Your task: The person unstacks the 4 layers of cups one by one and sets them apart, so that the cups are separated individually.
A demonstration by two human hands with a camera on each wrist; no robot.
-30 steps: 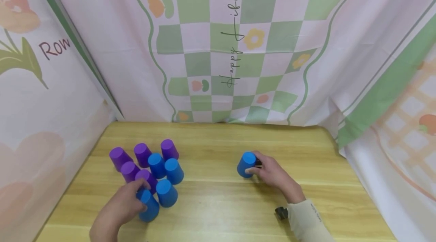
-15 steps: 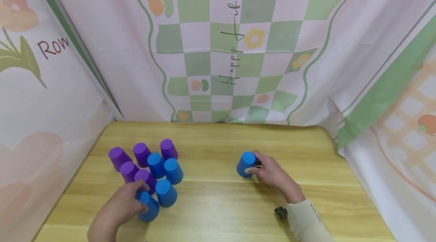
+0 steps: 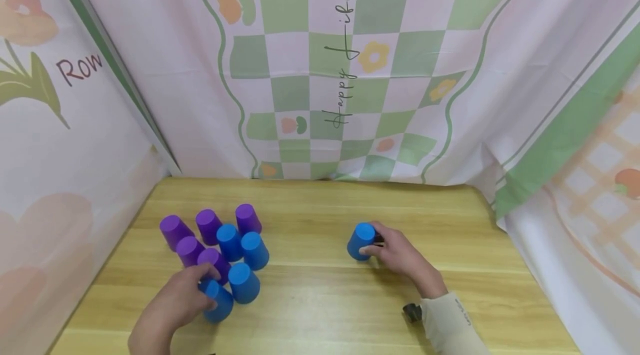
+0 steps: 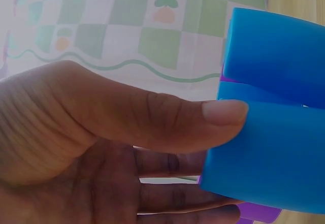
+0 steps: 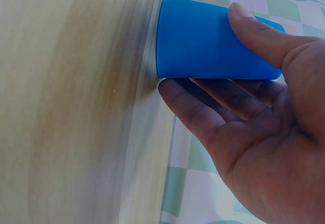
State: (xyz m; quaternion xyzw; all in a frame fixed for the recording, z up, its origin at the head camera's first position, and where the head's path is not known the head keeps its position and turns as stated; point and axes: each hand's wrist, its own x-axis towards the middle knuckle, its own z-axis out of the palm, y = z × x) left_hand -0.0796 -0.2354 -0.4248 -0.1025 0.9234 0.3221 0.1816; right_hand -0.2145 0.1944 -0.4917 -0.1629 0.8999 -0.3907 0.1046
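My left hand (image 3: pixel 172 302) grips the upper part of an upside-down blue cup (image 3: pixel 220 305) at the near left. In the left wrist view the thumb lies across that blue cup (image 4: pixel 269 158), with the other fingers on its far side. A second blue cup (image 3: pixel 244 284) stands just to its right. Toward the right of the table, my right hand (image 3: pixel 402 258) holds another upside-down blue cup (image 3: pixel 359 241) from its right side. The right wrist view has the thumb on one side of this cup (image 5: pixel 203 41) and the fingers along the other.
Several purple cups (image 3: pixel 175 231) stand upside down at the left, behind my left hand. Two more blue cups (image 3: pixel 255 250) are beside them. A wooden table (image 3: pixel 320 310) carries everything. A patterned curtain (image 3: pixel 330 94) hangs behind its back edge.
The near edge of the blue cup in my left hand has shifted very slightly away from me. My right hand and its cup stay in place.
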